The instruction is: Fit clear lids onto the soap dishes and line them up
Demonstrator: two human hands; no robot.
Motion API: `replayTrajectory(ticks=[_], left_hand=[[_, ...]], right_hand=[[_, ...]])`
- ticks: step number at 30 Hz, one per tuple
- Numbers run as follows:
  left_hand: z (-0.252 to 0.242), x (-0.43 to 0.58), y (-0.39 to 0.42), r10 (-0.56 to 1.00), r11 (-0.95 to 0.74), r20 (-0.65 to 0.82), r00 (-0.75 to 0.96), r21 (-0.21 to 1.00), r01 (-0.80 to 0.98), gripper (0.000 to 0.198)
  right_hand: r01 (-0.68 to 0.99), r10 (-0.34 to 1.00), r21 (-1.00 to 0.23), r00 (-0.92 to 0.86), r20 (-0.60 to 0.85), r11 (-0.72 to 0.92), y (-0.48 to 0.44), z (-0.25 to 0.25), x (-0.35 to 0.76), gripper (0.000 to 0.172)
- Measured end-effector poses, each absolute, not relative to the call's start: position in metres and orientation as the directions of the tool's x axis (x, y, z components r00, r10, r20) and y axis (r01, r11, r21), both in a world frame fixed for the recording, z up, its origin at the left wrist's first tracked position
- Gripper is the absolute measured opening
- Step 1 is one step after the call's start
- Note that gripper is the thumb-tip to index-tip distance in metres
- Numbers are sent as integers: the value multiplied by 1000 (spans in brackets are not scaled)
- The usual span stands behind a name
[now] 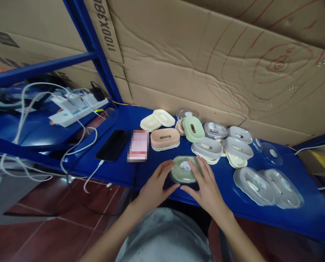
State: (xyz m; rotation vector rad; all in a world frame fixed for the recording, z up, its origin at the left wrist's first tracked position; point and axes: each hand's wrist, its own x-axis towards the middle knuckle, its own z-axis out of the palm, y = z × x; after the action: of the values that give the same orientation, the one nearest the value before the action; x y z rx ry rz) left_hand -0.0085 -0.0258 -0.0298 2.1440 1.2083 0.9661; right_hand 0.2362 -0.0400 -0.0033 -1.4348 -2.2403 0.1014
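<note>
A green soap dish (182,176) under a clear lid with a round white label lies at the front edge of the blue table. My left hand (157,185) grips its left side, fingers on the rim and thumb toward the near edge. On the right side, my right hand (206,183) holds it the same way, with fingertips over the lid. Just beyond are a peach soap dish (165,136) and a grey soap dish (207,145), both uncovered. Another green soap dish (189,135) leans tilted behind them.
Grey soap dishes with clear lids (256,186) lie at the right. Cream trays (150,122) rest at the back. Two phones, one dark (112,145) with a white cable, lie left. A power strip (72,112) and a cardboard wall (178,65) stand beyond.
</note>
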Motion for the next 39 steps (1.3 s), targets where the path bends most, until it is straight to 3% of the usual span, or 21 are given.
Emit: replayTrajectory(ticks=[4, 19, 25, 32, 39], left_hand=[[-30, -9, -26, 872, -484, 336, 355, 699, 527, 64], [-30, -7, -26, 828, -555, 351, 437, 617, 558, 64], [-33, -5, -26, 784, -620, 370, 498, 492, 610, 63], [-31, -3, -24, 775, -632, 362, 518, 420, 652, 46], [-31, -4, -23, 753, -658, 372, 544, 383, 649, 36]], right_hand=[[788, 838, -320, -417, 354, 527, -29, -1, 251, 78], [817, 839, -262, -415, 351, 514, -40, -9, 266, 84], [911, 876, -197, -261, 405, 363, -92, -16, 282, 79], [994, 805, -105, 90, 587, -34, -139, -21, 330, 63], [991, 872, -75, 134, 471, -112, -135, -13, 376, 74]])
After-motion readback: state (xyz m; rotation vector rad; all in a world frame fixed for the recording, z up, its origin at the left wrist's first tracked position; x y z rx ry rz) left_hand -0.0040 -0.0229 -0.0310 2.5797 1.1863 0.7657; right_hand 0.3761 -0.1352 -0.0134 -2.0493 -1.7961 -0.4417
